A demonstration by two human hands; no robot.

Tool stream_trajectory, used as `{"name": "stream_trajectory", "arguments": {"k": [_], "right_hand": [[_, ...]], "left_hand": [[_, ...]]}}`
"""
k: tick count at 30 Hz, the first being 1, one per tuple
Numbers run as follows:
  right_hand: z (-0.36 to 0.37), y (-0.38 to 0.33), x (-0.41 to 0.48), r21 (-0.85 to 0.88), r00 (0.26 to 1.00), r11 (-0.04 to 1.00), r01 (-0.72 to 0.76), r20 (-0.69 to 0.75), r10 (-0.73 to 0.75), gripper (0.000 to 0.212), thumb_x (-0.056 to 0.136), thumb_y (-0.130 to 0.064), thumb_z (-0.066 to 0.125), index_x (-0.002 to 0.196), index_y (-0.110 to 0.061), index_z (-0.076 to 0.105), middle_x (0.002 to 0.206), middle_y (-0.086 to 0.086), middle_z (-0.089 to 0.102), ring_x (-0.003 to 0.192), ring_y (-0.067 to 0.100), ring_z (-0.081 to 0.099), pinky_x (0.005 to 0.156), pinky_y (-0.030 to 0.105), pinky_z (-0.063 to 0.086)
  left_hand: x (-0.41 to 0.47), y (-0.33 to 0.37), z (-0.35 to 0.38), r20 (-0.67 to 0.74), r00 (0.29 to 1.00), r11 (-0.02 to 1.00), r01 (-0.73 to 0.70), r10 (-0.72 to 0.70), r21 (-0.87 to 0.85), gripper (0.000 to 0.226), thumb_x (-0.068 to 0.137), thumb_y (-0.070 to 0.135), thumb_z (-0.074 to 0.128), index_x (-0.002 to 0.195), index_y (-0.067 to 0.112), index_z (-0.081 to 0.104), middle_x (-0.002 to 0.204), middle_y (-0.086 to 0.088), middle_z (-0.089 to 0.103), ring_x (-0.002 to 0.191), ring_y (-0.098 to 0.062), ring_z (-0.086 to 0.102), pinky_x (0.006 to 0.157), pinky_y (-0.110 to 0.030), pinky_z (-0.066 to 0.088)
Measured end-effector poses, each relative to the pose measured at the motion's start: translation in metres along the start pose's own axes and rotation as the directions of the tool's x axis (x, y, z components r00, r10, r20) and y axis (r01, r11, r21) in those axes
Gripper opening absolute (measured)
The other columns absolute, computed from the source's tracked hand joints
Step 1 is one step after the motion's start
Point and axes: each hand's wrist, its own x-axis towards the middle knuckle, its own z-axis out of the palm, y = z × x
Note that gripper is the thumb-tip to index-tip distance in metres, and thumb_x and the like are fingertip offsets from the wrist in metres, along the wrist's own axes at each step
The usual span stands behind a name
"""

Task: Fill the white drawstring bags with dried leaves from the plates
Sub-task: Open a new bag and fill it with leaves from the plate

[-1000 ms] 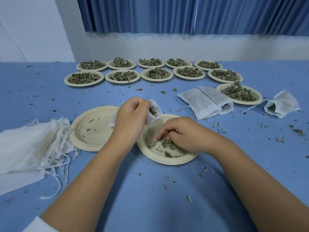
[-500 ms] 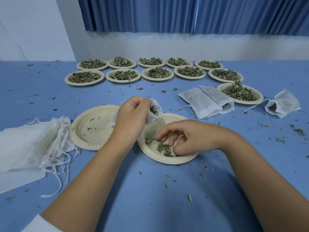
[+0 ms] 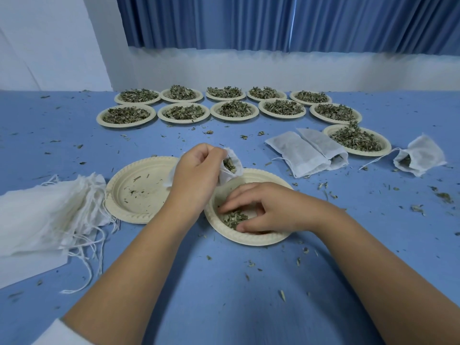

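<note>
- Head view: I see my left hand [image 3: 196, 170] closed around a white bag [image 3: 231, 165], holding it with its mouth open above the far rim of the near plate [image 3: 251, 239]; dried leaves show inside the mouth.
- My right hand [image 3: 263, 210] lies in that near plate, fingers [image 3: 234, 201] curled loosely over a small heap of leaves [image 3: 234, 218]; I cannot tell whether they have pinched any.
- Just left of it sits a nearly bare plate [image 3: 139, 189], with only crumbs on it.
- A pile of unfilled bags [image 3: 47, 215] with loose strings lies at the left edge of the blue table [image 3: 224, 295].
- Two filled bags [image 3: 306, 153] lie side by side on the right, beside a full plate [image 3: 357, 140]; another bag [image 3: 419, 158] lies farther right.
- Ten plates of leaves [image 3: 229, 105] stand in two rows at the back.
</note>
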Motion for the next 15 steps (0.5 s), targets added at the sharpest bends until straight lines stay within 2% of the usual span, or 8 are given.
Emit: {"name": "stream_trajectory", "arguments": {"k": [4,7,11,15], "right_hand": [[0.0022,-0.0007,0.0021,0.007,0.999,1.000,0.002,-0.053,-0.001,0.028,0.083,-0.016,0.077,0.111,-0.020,0.075,0.115,-0.008,0.063,0.106,0.003,0.055,0.095,0.016,0.039],[0.0036,-0.0024,0.0025,0.015,0.996,1.000,-0.008,-0.090,0.009,0.021,0.083,-0.016,0.077,0.103,-0.019,0.077,0.109,-0.005,0.066,0.097,0.007,0.059,0.092,0.026,0.045],[0.0063,-0.0042,0.0031,-0.006,0.994,1.000,-0.019,-0.111,0.018,0.016,0.084,-0.014,0.075,0.100,-0.018,0.077,0.099,-0.004,0.064,0.076,0.001,0.053,0.080,0.024,0.048],[0.0083,-0.0045,0.0045,-0.068,0.991,0.997,-0.019,-0.134,0.010,0.014,0.086,-0.013,0.071,0.098,-0.018,0.077,0.090,-0.008,0.060,0.071,0.002,0.051,0.075,0.024,0.048]], "left_hand": [[0.0002,-0.0007,-0.0003,0.008,1.000,1.000,-0.010,0.010,0.000,0.037,0.090,0.020,0.056,0.056,0.025,0.042,0.043,0.016,0.035,0.038,-0.002,0.031,0.047,-0.025,0.025],[-0.0003,-0.0013,-0.0003,0.014,1.000,1.000,-0.010,0.010,0.004,0.037,0.090,0.021,0.056,0.056,0.026,0.044,0.043,0.016,0.036,0.037,-0.002,0.032,0.047,-0.023,0.026],[0.0001,-0.0014,-0.0006,0.019,1.000,1.000,-0.005,0.005,0.001,0.037,0.090,0.020,0.056,0.056,0.026,0.044,0.042,0.016,0.036,0.037,-0.002,0.032,0.044,-0.020,0.027],[-0.0002,-0.0009,-0.0006,0.020,1.000,1.000,-0.005,0.005,-0.001,0.035,0.090,0.019,0.056,0.058,0.024,0.043,0.042,0.016,0.036,0.037,-0.002,0.032,0.041,-0.017,0.027]]}}
